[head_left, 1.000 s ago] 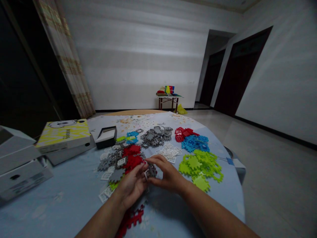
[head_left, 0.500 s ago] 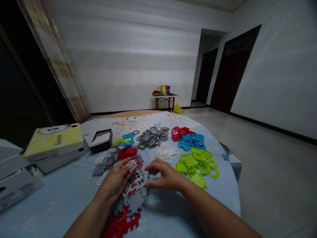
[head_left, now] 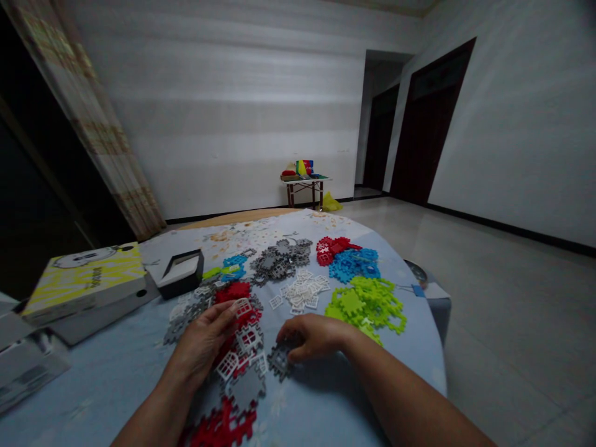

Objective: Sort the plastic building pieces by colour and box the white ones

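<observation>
Turning flatter since the earlier frame, head view: grey toothed piece [head_left: 278, 362], low beneath the right hand [head_left: 315, 338], whose fingers are half-curling against it; firmness of grip, cannot tell. Left hand [head_left: 201, 343]: thumb and fingers are pinching a white window piece [head_left: 243, 308], perhaps keeping its lattice visible, and are hiding part of the mixed heap [head_left: 246, 386]. White pile [head_left: 305, 290], lime pile [head_left: 367, 305]: lying apart, seemingly by colour.

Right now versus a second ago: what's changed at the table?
The hands have moved apart. The left hand shifted left and now pinches a white window piece over the mixed pile. The right hand moved right, fingers at a grey piece beside that pile; whether it grips isn't clear. Sorted red, blue, green, white and grey piles look unchanged.
</observation>
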### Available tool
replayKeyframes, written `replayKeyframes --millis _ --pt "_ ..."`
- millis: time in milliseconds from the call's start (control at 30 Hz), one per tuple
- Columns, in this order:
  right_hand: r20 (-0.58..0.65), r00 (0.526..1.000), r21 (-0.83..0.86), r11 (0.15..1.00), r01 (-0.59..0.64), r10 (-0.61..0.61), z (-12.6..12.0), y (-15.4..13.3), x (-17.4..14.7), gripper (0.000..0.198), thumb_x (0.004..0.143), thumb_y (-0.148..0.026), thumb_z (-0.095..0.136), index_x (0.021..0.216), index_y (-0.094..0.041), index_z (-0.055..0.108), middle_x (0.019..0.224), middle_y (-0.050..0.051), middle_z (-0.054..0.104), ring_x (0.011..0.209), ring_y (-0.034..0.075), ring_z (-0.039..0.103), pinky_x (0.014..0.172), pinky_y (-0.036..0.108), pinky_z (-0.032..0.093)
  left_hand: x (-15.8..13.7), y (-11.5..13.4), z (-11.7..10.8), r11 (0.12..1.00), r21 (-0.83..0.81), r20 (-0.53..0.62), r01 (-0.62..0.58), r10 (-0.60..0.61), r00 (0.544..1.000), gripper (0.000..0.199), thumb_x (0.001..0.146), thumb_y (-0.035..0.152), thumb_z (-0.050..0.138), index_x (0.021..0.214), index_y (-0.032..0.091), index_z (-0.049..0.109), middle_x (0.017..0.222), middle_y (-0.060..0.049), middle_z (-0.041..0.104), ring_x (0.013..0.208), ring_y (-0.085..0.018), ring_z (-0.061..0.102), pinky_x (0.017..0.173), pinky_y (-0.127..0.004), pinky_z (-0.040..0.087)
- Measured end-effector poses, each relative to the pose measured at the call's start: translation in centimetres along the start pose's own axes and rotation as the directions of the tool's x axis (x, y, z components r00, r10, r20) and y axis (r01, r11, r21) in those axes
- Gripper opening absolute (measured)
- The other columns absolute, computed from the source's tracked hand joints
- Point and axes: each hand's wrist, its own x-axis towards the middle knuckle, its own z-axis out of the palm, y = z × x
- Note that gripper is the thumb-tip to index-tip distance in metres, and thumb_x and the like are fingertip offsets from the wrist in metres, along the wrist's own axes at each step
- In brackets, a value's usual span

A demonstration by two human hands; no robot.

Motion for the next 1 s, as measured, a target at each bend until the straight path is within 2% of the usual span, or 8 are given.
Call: replayKeyframes --millis 100,233,367,467,567,667,867,1000 --pt "-0.029 0.999 -0.041 0.999 0.014 -0.015 0.3 0.0 0.2 0.034 0.069 -0.025 0.068 0.103 -0.023 0.066 0.08 -0.001 0.066 0.061 0.009 0.054 0.051 0.017 0.038 0.6 0.1 1.4 0.994 0.112 0.061 -0.009 0.002 0.998 0.027 0.065 0.021 0.075 0.089 0.015 0.067 0.081 -0.006 0.072 0.066 -0.012 0.066 0.06 -0.02 0.053" --pt "-0.072 0.997 -0.05 0.998 0.022 -0.026 0.7 0.0 0.4 0.033 0.069 -0.027 0.066 0.101 -0.022 0.067 0.079 0.0 0.066 0.062 0.01 0.054 0.052 0.018 0.038 2.0 0.4 4.7 0.967 0.232 0.113 -0.101 0.076 0.991 0.035 0.059 0.029 0.078 0.089 0.013 0.068 0.073 -0.004 0.07 0.057 -0.01 0.06 0.056 -0.02 0.047" --pt "-0.122 0.992 -0.005 0.999 0.04 -0.04 0.9 0.6 0.6 0.03 0.07 -0.023 0.064 0.1 -0.022 0.068 0.077 0.0 0.066 0.063 0.011 0.055 0.054 0.018 0.039 3.0 1.0 7.3 0.943 0.308 0.136 -0.126 0.087 0.987 0.044 0.055 0.029 0.079 0.094 0.014 0.068 0.087 -0.009 0.071 0.072 -0.017 0.065 0.062 -0.025 0.049" --pt "-0.16 0.986 0.002 0.999 0.053 -0.052 0.9 0.8 0.8 0.031 0.071 -0.017 0.059 0.1 -0.023 0.068 0.078 -0.001 0.067 0.065 0.011 0.056 0.056 0.019 0.04 3.4 1.6 6.9 0.915 0.343 0.123 -0.213 0.182 0.976 0.047 0.056 0.035 0.077 0.097 0.015 0.067 0.096 -0.01 0.07 0.08 -0.019 0.065 0.066 -0.027 0.049" --pt "-0.224 0.973 0.02 0.998 0.055 -0.049 0.8 0.8 0.9 0.032 0.072 -0.014 0.056 0.101 -0.023 0.068 0.081 0.0 0.067 0.065 0.01 0.056 0.058 0.019 0.041 3.8 2.3 4.1 0.865 0.404 0.07 -0.299 0.297 0.952 0.051 0.059 0.041 0.073 0.103 0.017 0.065 0.1 -0.009 0.07 0.084 -0.02 0.065 0.073 -0.029 0.05" --pt "-0.309 0.951 0.075 0.995 0.063 -0.037 0.9 0.7 1.1 0.033 0.074 -0.014 0.057 0.105 -0.023 0.066 0.085 0.001 0.067 0.065 0.01 0.055 0.059 0.021 0.042 4.0 2.9 -0.2 0.749 0.57 -0.026 -0.337 0.427 0.904 0.049 0.065 0.043 0.066 0.106 0.018 0.064 0.1 -0.007 0.07 0.086 -0.022 0.065 0.078 -0.031 0.049" --pt "-0.466 0.884 0.274 0.956 0.108 0.033 1.1 1.1 1.9 0.036 0.074 -0.015 0.059 0.109 -0.02 0.062 0.084 0.001 0.065 0.059 0.007 0.051 0.058 0.02 0.042 3.4 2.5 -9.2 0.486 0.857 -0.18 -0.169 0.591 0.787 0.041 0.075 0.043 0.05 0.105 0.019 0.063 0.099 -0.006 0.069 0.093 -0.027 0.062 0.079 -0.035 0.048" --pt "-0.552 0.828 0.395 0.905 0.157 0.097 1.1 1.9 2.6 0.034 0.073 -0.02 0.059 0.107 -0.017 0.061 0.082 0.001 0.063 0.063 0.008 0.054 0.058 0.021 0.044 3.5 0.7 -13.0 0.469 0.871 -0.217 -0.144 0.631 0.745 0.041 0.078 0.042 0.045 0.106 0.017 0.061 0.103 -0.01 0.068 0.093 -0.028 0.062 0.082 -0.037 0.047"
